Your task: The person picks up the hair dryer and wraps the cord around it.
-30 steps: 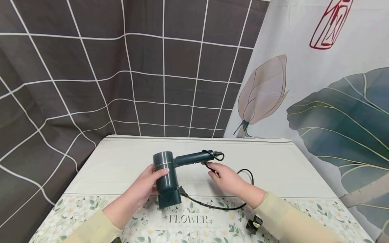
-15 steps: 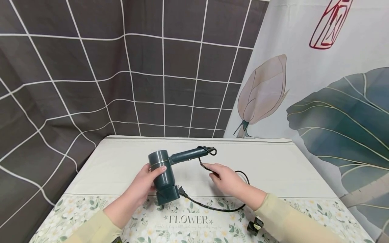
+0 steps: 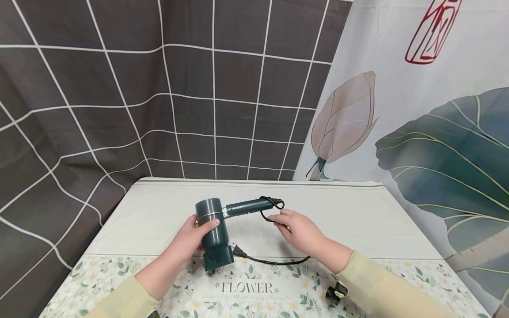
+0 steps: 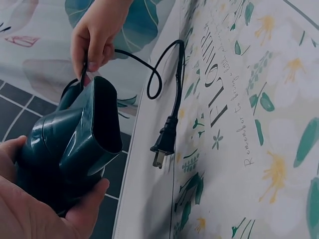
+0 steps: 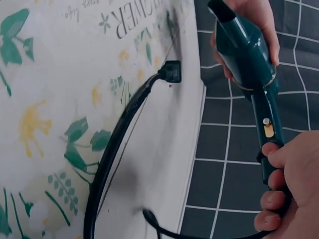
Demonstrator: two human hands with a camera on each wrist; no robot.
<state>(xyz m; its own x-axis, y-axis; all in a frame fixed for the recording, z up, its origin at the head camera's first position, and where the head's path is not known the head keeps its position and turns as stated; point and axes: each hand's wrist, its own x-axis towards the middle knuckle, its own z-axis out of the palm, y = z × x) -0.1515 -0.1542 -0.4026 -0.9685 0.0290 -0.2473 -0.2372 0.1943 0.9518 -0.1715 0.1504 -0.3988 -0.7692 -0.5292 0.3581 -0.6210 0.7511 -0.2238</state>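
Observation:
A dark green hair dryer (image 3: 214, 234) is held over the table, its handle (image 3: 248, 206) pointing right. My left hand (image 3: 190, 238) grips the barrel, thumb across the front. The flat nozzle (image 4: 105, 117) faces the left wrist camera. Black cord is wrapped around the handle's end. Just below that end, my right hand (image 3: 301, 232) pinches the cord between thumb and fingers; in the right wrist view the fingers (image 5: 273, 200) curl close by the handle. The rest of the cord (image 3: 278, 263) hangs to a two-pin plug (image 4: 164, 139) near the tabletop.
The table is covered by a white cloth (image 3: 167, 212) with a floral band (image 3: 119, 274) at the front. A dark gridded curtain (image 3: 238, 110) hangs behind, and a pale leaf-printed one (image 3: 358, 168) on the right. A small black device (image 3: 336, 292) sits by the right sleeve.
The hair dryer has shifted slightly left. My right hand has risen closer to the handle's end, and the cord loop to its right has gone from the head view.

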